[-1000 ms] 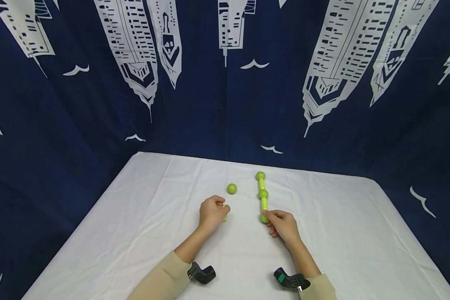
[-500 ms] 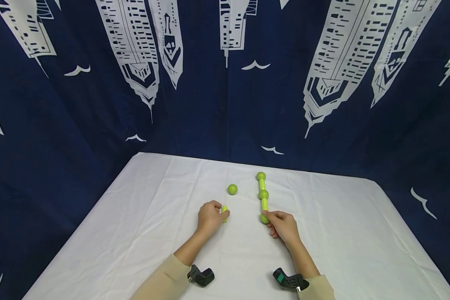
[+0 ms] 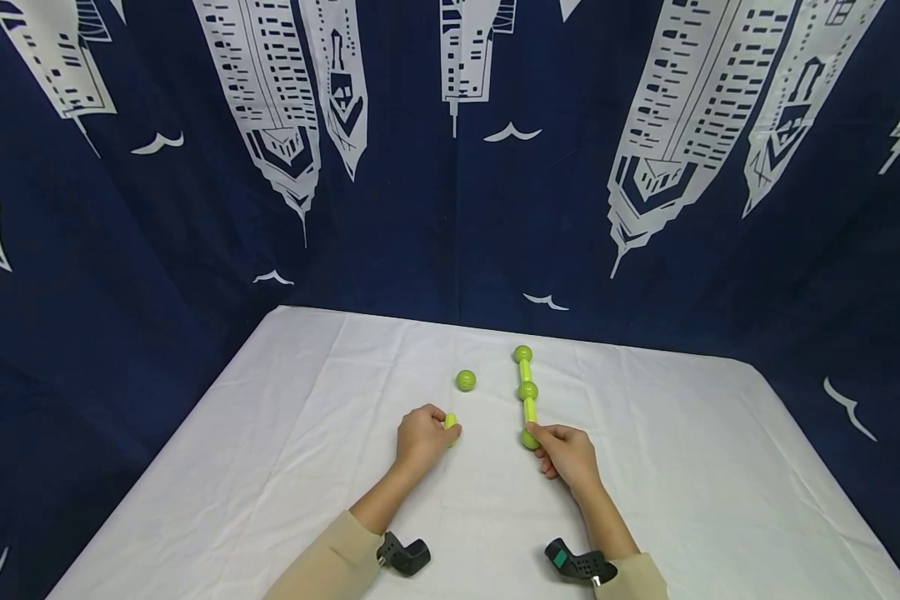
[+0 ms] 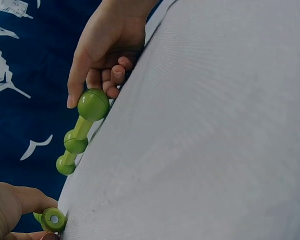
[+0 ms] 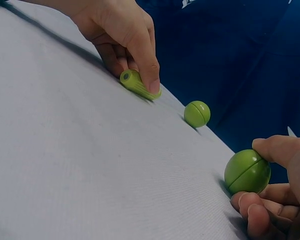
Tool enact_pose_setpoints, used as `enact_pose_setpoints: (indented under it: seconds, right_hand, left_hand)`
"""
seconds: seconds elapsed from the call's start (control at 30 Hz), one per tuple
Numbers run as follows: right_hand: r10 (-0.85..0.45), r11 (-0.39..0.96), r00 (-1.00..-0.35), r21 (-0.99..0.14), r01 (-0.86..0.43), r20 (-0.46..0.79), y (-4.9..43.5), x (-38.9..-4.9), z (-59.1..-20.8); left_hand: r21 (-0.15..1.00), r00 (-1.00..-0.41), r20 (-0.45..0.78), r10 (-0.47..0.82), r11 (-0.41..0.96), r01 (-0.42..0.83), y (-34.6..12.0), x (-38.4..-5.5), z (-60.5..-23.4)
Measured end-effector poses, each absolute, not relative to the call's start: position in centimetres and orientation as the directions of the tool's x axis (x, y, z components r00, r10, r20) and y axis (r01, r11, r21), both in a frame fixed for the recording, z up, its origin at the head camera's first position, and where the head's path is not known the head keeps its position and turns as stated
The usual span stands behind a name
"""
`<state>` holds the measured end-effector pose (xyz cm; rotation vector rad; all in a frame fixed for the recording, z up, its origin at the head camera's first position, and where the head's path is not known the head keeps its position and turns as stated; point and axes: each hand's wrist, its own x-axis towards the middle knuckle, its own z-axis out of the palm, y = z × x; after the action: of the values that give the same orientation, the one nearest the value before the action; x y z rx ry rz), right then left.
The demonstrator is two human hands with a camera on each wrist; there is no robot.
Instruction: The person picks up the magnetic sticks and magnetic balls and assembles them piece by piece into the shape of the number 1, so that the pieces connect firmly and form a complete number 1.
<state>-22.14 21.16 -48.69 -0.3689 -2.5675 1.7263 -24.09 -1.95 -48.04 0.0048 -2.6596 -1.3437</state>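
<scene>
My left hand (image 3: pixel 420 437) pinches a short ribbed green rod (image 5: pixel 139 86) between thumb and fingers, low over the white cloth. One round end of this rod, with a silvery disc in its middle, faces the left wrist view. To the right, a straight chain of green balls and rods (image 3: pixel 527 390) points away from me. My right hand (image 3: pixel 572 452) grips its nearest ball (image 5: pixel 248 172), thumb on one side and fingertips beneath. Beyond my left hand lies a loose green ball (image 3: pixel 466 381), apart from the chain.
A white cloth covers the table (image 3: pixel 307 400), whose far edge meets a dark blue curtain (image 3: pixel 420 242) printed with white buildings and birds. Black wrist devices (image 3: pixel 405 554) sit at both sleeves.
My left fingers have drawn back a little toward me and the rod, earlier mostly hidden under them, now shows between them. The right hand and the chain stay in place.
</scene>
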Motion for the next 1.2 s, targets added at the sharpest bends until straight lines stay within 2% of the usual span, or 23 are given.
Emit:
enact_pose_setpoints:
  seconds: [0.8,1.03,1.2]
  right_hand:
    - [0.215,0.354,-0.969,-0.915,0.194,-0.123,21.09,-21.98,-48.59]
    - [0.218,0.354,-0.969,-0.915,0.192,-0.119,21.05,-22.06,-48.64]
    - [0.219,0.354,-0.968,-0.915,0.193,-0.119,21.06,-22.05,-48.68]
  left_hand:
    - [0.794,-0.981,0.176,-0.075,0.600,0.097,-1.99,-23.62,-47.87]
    - [0.848,-0.991,0.111,-0.072,0.527,0.056,-1.81,-23.68,-47.75]
    - [0.892,-0.998,0.053,-0.019,0.451,0.039,-1.55,-23.48,-47.41]
